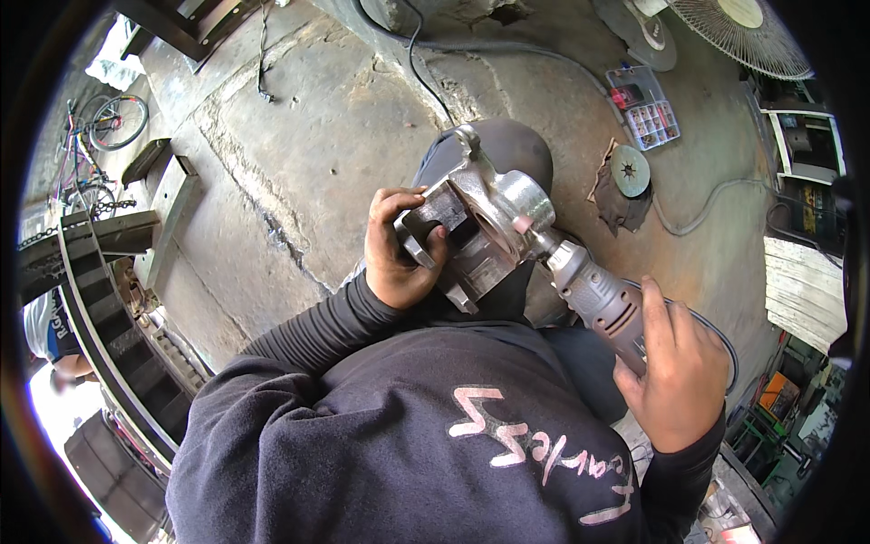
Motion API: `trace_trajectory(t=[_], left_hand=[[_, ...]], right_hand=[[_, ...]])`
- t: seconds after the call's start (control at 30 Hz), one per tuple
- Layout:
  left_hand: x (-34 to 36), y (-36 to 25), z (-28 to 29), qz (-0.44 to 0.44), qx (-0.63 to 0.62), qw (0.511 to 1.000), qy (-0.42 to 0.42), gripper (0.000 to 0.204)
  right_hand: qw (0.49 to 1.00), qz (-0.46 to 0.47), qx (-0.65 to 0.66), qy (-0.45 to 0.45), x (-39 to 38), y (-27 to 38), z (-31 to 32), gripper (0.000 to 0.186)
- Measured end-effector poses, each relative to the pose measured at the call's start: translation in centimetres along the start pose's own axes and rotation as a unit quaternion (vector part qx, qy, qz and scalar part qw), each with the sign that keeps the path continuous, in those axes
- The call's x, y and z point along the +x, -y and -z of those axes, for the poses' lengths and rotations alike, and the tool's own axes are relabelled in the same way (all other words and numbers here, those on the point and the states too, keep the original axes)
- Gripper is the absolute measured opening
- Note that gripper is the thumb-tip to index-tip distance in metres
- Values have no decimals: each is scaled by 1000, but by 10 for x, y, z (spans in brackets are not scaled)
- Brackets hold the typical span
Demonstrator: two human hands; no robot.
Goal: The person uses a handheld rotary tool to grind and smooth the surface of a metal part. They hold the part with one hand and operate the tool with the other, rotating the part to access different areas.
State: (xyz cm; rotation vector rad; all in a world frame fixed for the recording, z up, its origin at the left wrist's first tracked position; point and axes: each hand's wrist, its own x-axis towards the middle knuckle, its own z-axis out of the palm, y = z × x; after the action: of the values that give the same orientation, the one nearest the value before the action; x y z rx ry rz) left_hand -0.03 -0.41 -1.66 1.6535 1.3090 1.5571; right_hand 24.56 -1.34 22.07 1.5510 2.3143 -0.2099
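Observation:
My left hand (399,245) grips a cast metal housing (517,204) by the near-left side of its squared, open end, above my lap. My right hand (671,363) is wrapped round the body of a grey corded die grinder (594,299), held diagonally from the lower right. The grinder's small pinkish bit (524,225) is at the rim of the housing's round bore; whether it touches cannot be told. My bent knee shows behind the housing.
A compartment box (652,122), a disc on a cloth (630,168) and a fan (734,36) are at right, with cables on the floor (299,136). At left are a bicycle (118,122), metal rails (100,317) and another person (50,335).

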Motion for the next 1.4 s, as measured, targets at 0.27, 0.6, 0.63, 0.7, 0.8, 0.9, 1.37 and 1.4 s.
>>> trace_trajectory(t=[0.27, 0.6, 0.63, 0.7, 0.8, 0.9, 1.37, 1.4], left_hand=[[-1, 0, 1, -8, -7, 1000, 9, 51], [-1, -1, 0, -8, -8, 1000, 11, 51], [-1, -1, 0, -9, -15, 1000, 10, 51], [-2, -1, 2, -10, -14, 1000, 10, 52], [-1, 0, 5, 0, -3, 1000, 21, 52], [9, 4, 11, 13, -10, 998, 56, 52], [123, 56, -4, 105, -237, 901, 348, 40], [125, 59, -7, 106, -253, 891, 361, 40]], right_hand=[[1000, -2, 11, -7, 8, 4, -10, 85], [1000, 6, 0, -15, 14, 5, -10, 85], [1000, 14, 3, -27, 15, 5, -10, 85], [1000, 9, -3, -18, 10, 4, -7, 85], [1000, 1, 3, -1, -5, -4, -3, 85], [998, -6, 69, 2, -19, -21, -11, 87], [907, -32, 397, -137, -17, -25, -106, 71], [913, -24, 385, -134, -16, -25, -105, 71]])
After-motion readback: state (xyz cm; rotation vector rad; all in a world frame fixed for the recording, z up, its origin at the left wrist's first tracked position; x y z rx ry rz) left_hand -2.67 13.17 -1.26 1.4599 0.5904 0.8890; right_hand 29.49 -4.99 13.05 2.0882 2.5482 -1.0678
